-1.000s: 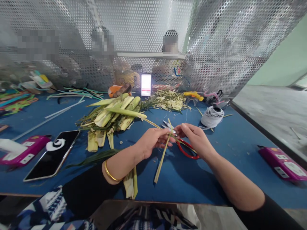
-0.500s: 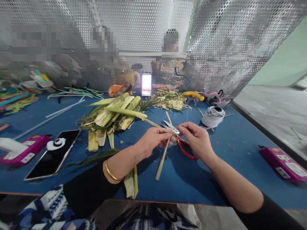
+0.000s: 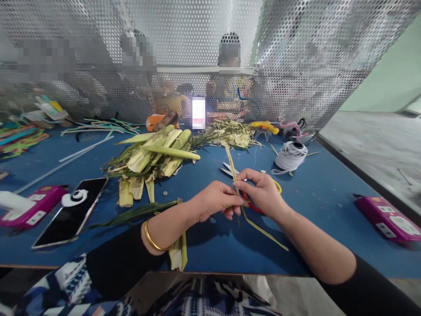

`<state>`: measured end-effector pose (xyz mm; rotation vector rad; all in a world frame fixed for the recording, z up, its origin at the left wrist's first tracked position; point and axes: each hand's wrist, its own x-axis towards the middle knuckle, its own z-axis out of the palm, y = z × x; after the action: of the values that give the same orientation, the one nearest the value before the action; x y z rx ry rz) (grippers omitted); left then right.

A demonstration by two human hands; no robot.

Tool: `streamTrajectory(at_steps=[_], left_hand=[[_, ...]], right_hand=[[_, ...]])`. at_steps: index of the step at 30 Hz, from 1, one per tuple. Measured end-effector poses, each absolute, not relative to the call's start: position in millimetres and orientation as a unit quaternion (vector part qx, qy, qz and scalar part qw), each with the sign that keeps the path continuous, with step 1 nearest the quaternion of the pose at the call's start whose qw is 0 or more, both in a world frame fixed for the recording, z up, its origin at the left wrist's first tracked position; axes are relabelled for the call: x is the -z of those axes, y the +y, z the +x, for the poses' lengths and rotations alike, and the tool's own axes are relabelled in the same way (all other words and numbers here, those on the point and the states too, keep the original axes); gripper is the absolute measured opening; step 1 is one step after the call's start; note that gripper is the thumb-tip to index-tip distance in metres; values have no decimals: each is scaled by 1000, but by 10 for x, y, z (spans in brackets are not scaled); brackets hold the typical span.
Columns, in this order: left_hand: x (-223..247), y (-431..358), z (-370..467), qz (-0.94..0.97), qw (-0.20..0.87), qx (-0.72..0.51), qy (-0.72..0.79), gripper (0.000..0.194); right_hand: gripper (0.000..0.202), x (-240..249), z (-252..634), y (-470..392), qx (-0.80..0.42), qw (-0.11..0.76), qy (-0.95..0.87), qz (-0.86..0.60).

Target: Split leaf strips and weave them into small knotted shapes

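My left hand is closed, its thumb and fingers pinched on a corn husk strip. Close by on the right, my right hand pinches the same strip lower down. One end of the strip points up and away from me; a thin tail runs down to the right over the table. Behind my fingers lie scissors with red and yellow handles, partly hidden by my right hand. A pile of pale green corn husks lies left of the hands, with one long dark leaf nearer me.
On the blue table are a white string spool, a phone, two magenta boxes at the sides, shredded husk and a yellow-handled tool. A perforated metal screen stands behind; people sit beyond it.
The strips crossed between my hands have turned: one end now points up and the tail swings to the lower right. My right hand has shifted slightly left, uncovering the yellow scissor handle.
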<state>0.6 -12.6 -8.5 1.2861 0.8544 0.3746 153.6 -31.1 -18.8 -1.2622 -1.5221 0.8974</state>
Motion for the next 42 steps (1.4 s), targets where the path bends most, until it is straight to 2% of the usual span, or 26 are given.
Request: streamTrajectory(at_steps=[9, 14, 17, 19, 22, 24, 28, 31, 38, 42], left_hand=[[73, -108, -6, 582, 698, -171, 381, 22], [97, -148, 28, 602, 691, -119, 382, 13], [88, -177, 65, 618, 669, -97, 401, 17], [73, -177, 77, 614, 657, -105, 424, 24], [60, -133, 65, 578, 660, -151, 455, 30], [65, -78, 40, 534, 677, -196, 468, 31], [96, 57, -13, 418, 727, -266, 476, 26], [116, 143, -34, 344, 759, -310, 459, 22], [85, 173, -25, 256, 790, -348, 435, 21], [44, 154, -25, 238, 786, -371, 432, 23]], right_hand=[[16, 239, 1473, -303, -252, 499, -631, -538], [16, 212, 1516, -270, -349, 458, -630, -521], [16, 184, 1545, -265, -383, 450, -649, -479], [15, 158, 1563, -283, -323, 480, -664, -473], [14, 107, 1587, -345, -156, 535, -681, -474], [13, 77, 1595, -398, -63, 532, -699, -473], [9, 85, 1569, -467, 87, 467, -752, -457], [10, 153, 1526, -457, 150, 397, -800, -423], [17, 315, 1458, -388, 124, 251, -856, -434], [20, 300, 1440, -416, 180, 230, -854, -432]])
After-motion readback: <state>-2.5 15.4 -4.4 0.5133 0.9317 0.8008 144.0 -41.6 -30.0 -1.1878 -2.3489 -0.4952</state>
